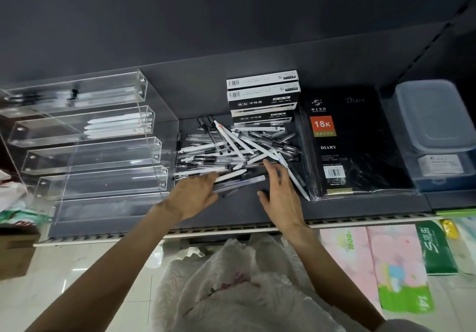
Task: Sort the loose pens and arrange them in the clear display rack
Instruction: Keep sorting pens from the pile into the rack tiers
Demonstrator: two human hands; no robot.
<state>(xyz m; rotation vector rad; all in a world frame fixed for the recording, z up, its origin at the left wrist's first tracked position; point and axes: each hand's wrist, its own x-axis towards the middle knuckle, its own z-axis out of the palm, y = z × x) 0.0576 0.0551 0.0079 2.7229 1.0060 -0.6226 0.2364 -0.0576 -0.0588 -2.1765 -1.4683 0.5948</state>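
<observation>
1. State: pens [239,149] sit in a tangled pile on the shelf [242,210], between the rack [92,151] on the left and the diary [353,146] on the right. White and clear-barrel types are mixed and crossed.
2. Left hand [192,196] grips a small bundle of pens at the near edge of the pile. Right hand [282,192] has relaxed fingers, holds nothing, fingertips at the pile.
3. Risk: the bundle looks mixed, white plus clear. Loaded as is, the types land in one tray.
4. Risk: pulling out of a crossed pile drags neighbours; round barrels could roll off the front lip to the floor.
5. Risk: grip is near one end of the bundle, so the far ends may fan out and snag a tray wall.
6. Rack: second tray holds white pens [113,125]; lower trays look empty, and clear walls make the openings easy to misjudge.
</observation>
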